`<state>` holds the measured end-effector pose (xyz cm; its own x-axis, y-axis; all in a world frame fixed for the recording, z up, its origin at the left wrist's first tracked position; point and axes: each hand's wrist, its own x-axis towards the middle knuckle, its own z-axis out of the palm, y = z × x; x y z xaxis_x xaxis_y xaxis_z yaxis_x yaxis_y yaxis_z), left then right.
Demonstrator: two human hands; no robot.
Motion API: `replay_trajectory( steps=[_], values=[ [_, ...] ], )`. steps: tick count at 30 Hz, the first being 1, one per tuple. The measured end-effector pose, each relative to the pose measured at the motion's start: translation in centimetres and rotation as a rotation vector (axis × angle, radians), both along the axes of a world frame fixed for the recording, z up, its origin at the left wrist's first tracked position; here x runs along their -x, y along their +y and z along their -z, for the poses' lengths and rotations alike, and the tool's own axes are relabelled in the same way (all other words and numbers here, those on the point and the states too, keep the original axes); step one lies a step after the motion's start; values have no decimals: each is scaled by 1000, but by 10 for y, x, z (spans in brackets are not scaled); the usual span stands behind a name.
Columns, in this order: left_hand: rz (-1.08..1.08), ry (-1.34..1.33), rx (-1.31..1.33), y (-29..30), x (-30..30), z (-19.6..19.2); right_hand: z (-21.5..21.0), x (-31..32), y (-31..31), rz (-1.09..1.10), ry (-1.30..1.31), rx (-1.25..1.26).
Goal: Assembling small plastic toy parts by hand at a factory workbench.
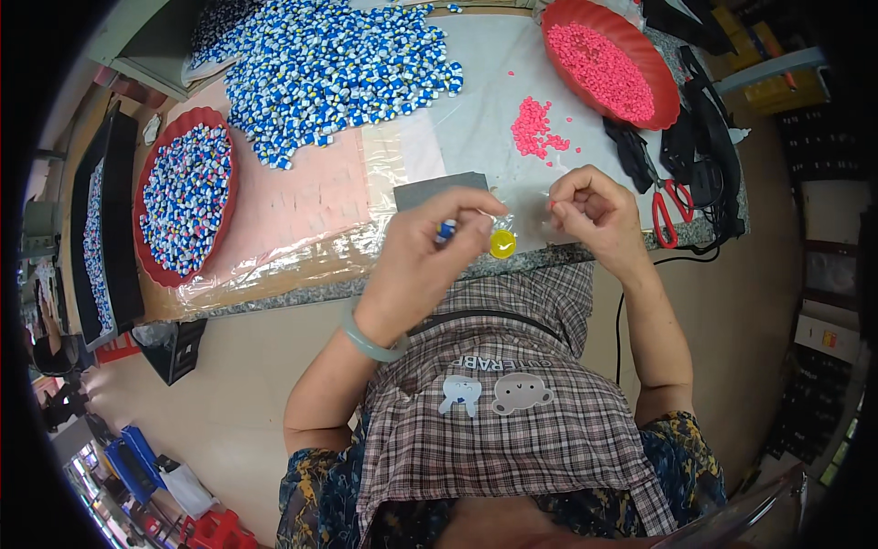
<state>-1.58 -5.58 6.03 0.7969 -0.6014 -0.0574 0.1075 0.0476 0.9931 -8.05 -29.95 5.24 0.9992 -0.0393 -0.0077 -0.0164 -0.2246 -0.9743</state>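
Observation:
My left hand point(422, 249), with a pale green bangle on its wrist, is curled above the table's near edge. A small blue-and-white piece point(445, 230) is held in its bent fingers. To the right, my right hand point(599, 215) pinches a tiny reddish-pink piece point(552, 206) between thumb and forefinger. Between the hands sits a small round yellow dish point(502, 243). A dark grey flat pad point(437, 191) lies just beyond my left hand, which partly covers it. Farther off, loose pink pieces point(535, 131) are scattered on the pale sheet.
A large heap of blue-and-white pieces point(334, 73) spreads over the far left. Red scalloped bowls, one at left point(229, 197) and one at far right point(666, 96), hold blue-and-white and pink pieces. Red-handled scissors point(664, 220) and a black cable point(681, 259) lie at right.

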Motion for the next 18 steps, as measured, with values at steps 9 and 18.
replay_trajectory(
  steps=[9, 18],
  values=[
    [62, -370, -178, -11, 11, -3, -27, 6, 26, -210, -16, 35],
    [99, -253, -145, -5, 10, -6, -35, 4, 39, -228, -122, 286]
  ],
)
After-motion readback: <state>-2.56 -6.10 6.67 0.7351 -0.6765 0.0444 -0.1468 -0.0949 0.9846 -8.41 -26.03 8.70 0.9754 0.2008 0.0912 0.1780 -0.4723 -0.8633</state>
